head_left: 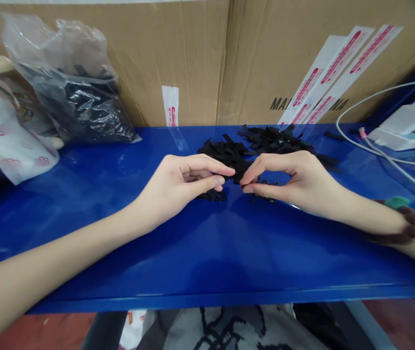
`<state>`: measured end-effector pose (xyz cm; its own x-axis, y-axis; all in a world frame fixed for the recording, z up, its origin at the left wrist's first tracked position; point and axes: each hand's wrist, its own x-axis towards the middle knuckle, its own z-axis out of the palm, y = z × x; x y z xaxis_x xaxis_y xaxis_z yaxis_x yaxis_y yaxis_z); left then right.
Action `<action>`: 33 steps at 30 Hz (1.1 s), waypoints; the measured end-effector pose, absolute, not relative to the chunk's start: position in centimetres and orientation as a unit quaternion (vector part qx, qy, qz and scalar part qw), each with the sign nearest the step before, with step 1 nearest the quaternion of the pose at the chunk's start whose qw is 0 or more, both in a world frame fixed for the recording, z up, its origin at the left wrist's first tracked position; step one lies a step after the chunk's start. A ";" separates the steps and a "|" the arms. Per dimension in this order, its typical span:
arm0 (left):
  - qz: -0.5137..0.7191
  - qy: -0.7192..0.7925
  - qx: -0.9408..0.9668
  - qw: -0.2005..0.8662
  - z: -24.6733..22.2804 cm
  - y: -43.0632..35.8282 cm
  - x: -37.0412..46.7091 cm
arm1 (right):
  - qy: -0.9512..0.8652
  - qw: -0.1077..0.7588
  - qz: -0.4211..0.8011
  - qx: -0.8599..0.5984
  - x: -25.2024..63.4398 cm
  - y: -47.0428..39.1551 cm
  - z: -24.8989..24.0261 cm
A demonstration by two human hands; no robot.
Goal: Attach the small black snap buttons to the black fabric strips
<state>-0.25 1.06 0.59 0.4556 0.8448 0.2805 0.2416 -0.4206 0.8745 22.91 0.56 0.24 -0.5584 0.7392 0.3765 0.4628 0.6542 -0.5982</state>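
Note:
My left hand (178, 187) is over the middle of the blue table (192, 262), with index finger and thumb brought close together. Whatever may lie between these fingertips is too small to make out. Facing it, my right hand (295, 182) pinches a small black fabric strip (238, 178) between thumb and index finger, mostly hidden by the fingertips. The two hands' fingertips nearly meet. Just behind them lie two heaps of black fabric strips, a left heap (224, 149) and a right heap (275, 139). Smaller black pieces (212, 195) lie under my left fingers, and others (267, 190) show beneath my right hand.
Large cardboard boxes (189, 43) stand along the back edge. At back left are a clear plastic bag (90, 97) of black material and a white printed bag (13, 136). A white cable (342, 114) and white plastic device (400, 126) occupy the right.

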 end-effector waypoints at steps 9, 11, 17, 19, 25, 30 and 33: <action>0.342 0.352 0.776 0.396 0.3 0.8 0.0 | -0.798 0.320 0.337 -0.384 22.0 -0.2 0.2; 0.332 0.348 0.778 0.405 0.0 0.9 0.2 | -0.796 0.328 0.339 -0.380 22.0 -0.1 0.0; 0.344 0.336 0.767 0.424 -0.2 1.1 0.1 | -0.816 0.337 0.288 -0.372 22.3 0.4 -0.4; 0.347 0.334 0.768 0.421 0.0 1.1 0.1 | -0.828 0.350 0.248 -0.360 22.3 0.4 -0.3; 0.349 0.320 0.769 0.429 0.3 0.9 0.2 | -0.841 0.366 0.210 -0.340 22.4 0.5 -0.2; 0.324 0.293 0.782 0.444 0.7 0.2 0.1 | -0.836 0.315 0.309 -0.326 22.4 0.6 -0.2; 0.312 0.286 0.792 0.440 0.9 -0.1 0.0 | -0.836 0.275 0.350 -0.320 22.2 0.3 0.0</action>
<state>0.01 -0.15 0.91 0.6422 0.7272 0.2425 0.1785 -0.4495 0.8752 22.23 0.35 -0.01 -0.6434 0.7281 0.2362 0.3433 0.5503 -0.7612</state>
